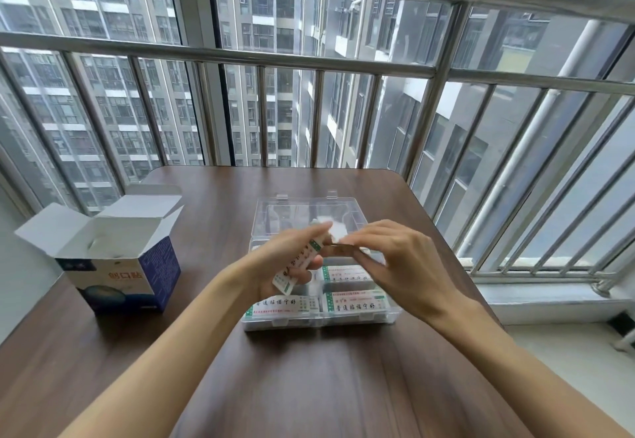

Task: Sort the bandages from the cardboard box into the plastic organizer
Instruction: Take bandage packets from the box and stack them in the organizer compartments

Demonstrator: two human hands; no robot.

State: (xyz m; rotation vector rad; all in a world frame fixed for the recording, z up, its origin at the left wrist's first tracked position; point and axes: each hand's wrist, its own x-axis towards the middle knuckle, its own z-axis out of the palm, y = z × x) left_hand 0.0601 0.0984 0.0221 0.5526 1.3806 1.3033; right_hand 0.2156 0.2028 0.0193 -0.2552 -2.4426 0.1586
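We see a dark brown wooden table (309, 386) with rounded far corners, set against a railed window. On it at the left stands a blue and white cardboard box (120, 266), its top flaps open. Near the middle sits a clear plastic organizer (321, 317), lid raised, well apart from the box.

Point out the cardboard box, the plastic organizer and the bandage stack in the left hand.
cardboard box (156, 267): head view, blue side panel.
plastic organizer (319, 323): head view, clear front wall.
bandage stack (292, 274): head view, printed wrapper face.
left hand (292, 248): head view, back of hand.
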